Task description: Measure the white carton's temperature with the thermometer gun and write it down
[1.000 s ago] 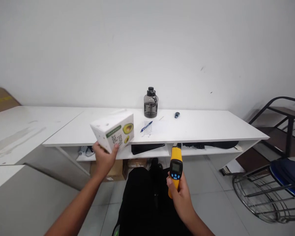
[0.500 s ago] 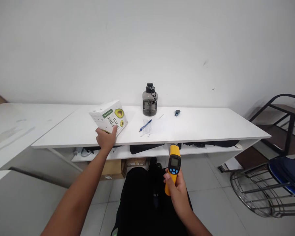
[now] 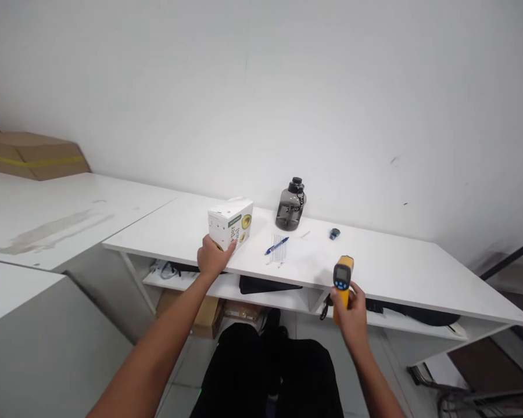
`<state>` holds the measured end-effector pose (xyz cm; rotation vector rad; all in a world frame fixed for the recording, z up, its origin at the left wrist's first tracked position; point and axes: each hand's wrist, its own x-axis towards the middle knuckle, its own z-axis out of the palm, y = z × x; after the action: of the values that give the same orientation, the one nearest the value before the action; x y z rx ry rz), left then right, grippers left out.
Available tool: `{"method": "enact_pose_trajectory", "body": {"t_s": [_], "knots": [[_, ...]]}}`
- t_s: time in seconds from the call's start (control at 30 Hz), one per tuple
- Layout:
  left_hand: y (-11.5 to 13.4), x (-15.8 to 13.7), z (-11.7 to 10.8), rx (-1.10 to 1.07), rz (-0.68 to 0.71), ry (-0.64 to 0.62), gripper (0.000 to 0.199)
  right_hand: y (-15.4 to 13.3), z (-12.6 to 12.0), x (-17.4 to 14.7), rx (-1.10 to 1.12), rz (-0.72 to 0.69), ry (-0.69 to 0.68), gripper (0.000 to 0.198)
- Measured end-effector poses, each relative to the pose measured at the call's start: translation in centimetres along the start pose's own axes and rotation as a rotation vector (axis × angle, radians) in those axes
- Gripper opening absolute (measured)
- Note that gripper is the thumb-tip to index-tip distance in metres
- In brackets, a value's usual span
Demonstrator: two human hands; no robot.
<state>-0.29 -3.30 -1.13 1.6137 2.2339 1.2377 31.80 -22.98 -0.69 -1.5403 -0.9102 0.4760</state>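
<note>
My left hand (image 3: pixel 215 256) grips the lower front of a white box (image 3: pixel 230 225) printed with avocados and green lettering. The box stands roughly upright at the left part of the white table (image 3: pixel 370 258). In my right hand (image 3: pixel 352 305) is a yellow and black infrared thermometer (image 3: pixel 342 280), held by its handle near the table's front edge, its screen and blue buttons facing me. Between the hands, a blue pen (image 3: pixel 276 246) lies on a sheet of paper (image 3: pixel 296 251). Behind the pen stands a grey see-through water jug (image 3: pixel 290 204) with a black lid.
A small dark blue object, perhaps a watch (image 3: pixel 334 233), lies right of the jug. Under the tabletop, a shelf (image 3: pixel 226 285) holds black items and cables. Cardboard boxes (image 3: pixel 207 313) sit below it; a taped carton (image 3: pixel 35 155) rests far left. The wall (image 3: pixel 261 104) rises behind.
The box has gone from tilted to more upright under my left hand. My right hand has raised the thermometer relative to the table edge. The view has turned left and tilted.
</note>
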Motion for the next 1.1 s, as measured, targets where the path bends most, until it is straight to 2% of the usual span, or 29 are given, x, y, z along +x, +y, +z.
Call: {"method": "enact_pose_trajectory", "body": {"t_s": [0.1,0.17,0.27,0.37,0.63,0.73,1.1], "knots": [[-0.1,0.1,-0.1,0.0,0.007,-0.006,0.076,1.2,-0.5,6.6,-0.288,0.001,0.005,0.07],[-0.1,0.2,-0.1,-0.002,0.007,-0.013,0.077,1.8,-0.4,9.6,-0.548,0.039,-0.027,0.063],[-0.3,0.3,-0.1,-0.002,0.009,-0.015,0.078,2.1,0.3,12.2,-0.896,0.04,-0.026,0.055],[-0.3,0.2,-0.1,0.001,0.012,-0.017,0.076,2.3,1.2,13.4,-1.081,-0.029,0.04,0.051],[-0.4,0.1,0.0,-0.003,0.013,-0.017,0.077,3.3,2.2,15.1,-1.184,-0.058,0.062,0.049],[-0.5,0.0,0.1,0.004,0.017,-0.009,0.077,3.6,2.3,15.2,-1.176,-0.091,0.084,0.049],[-0.2,-0.2,-0.1,0.018,0.004,-0.005,0.077,3.3,2.2,15.1,-1.158,-0.073,0.088,0.052]]}}
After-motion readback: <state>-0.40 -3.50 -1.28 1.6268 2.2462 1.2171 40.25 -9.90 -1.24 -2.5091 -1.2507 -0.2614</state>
